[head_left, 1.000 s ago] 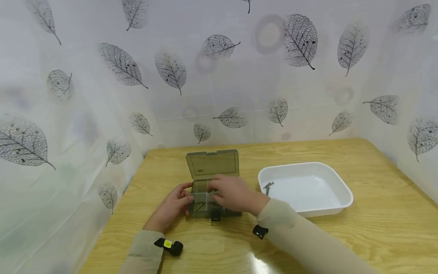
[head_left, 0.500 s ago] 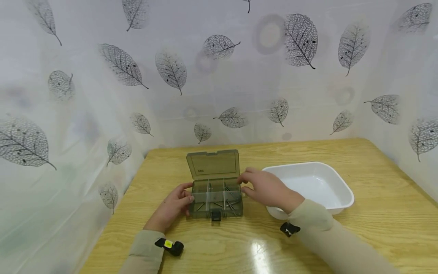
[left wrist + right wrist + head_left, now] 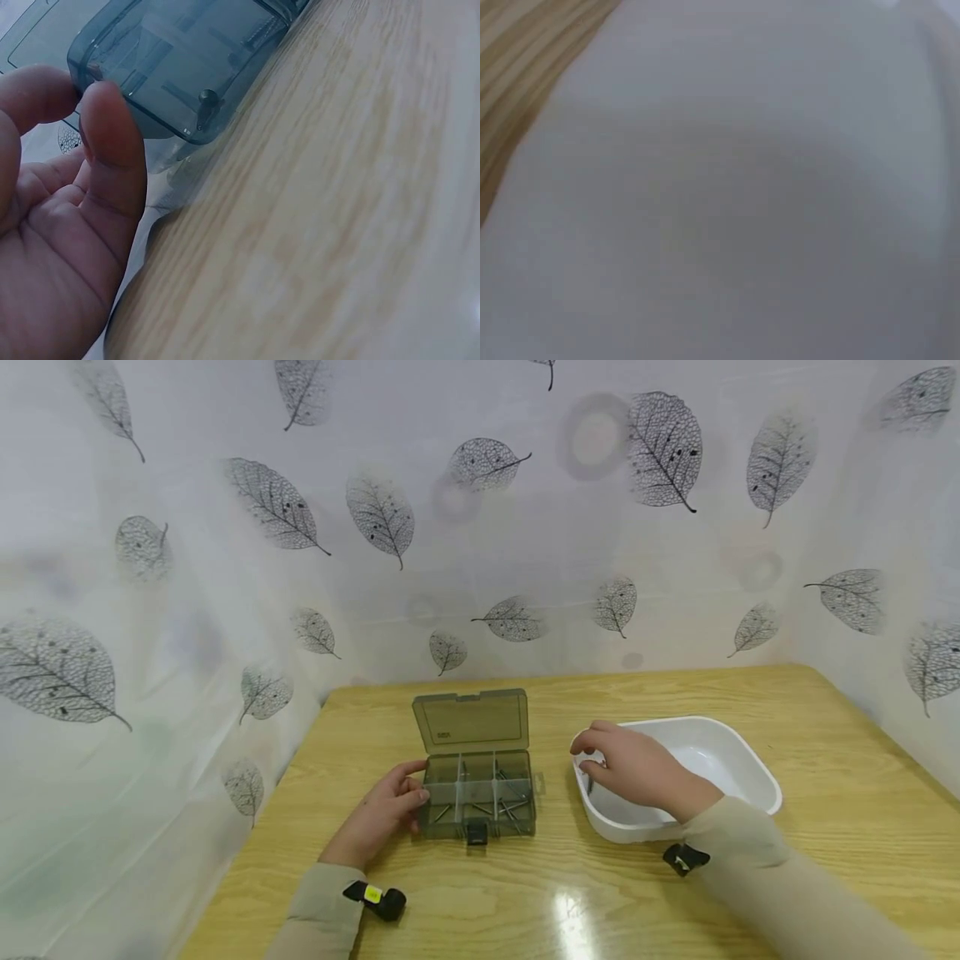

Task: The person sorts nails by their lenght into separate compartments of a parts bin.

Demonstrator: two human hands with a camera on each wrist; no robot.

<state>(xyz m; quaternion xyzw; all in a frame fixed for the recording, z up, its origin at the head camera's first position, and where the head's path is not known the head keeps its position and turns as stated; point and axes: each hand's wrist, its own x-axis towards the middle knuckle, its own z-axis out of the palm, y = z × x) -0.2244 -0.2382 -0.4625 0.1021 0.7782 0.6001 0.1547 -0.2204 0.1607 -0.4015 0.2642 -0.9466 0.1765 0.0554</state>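
A smoky translucent compartment box (image 3: 478, 792) stands on the table with its lid (image 3: 472, 722) raised. Several screws (image 3: 512, 810) lie in its compartments; one screw (image 3: 207, 106) shows through the wall in the left wrist view. My left hand (image 3: 384, 810) grips the box's left side, thumb near the front corner and fingers behind. Over the left end of a white tray (image 3: 705, 722) is my right hand (image 3: 637, 766), thumb and fingers apart. Just below its thumb, part of a screw (image 3: 590, 785) shows in the tray; the hand hides the rest.
The wooden table (image 3: 480, 902) runs back to a leaf-printed curtain (image 3: 525, 527) that encloses the back and sides. Between box and tray lies a narrow strip of tabletop. The right wrist view is mostly filled by a blurred pale surface (image 3: 720, 195).
My right hand has moved right, from above the box to over the tray's left end, uncovering the compartments. The left hand stays on the box.
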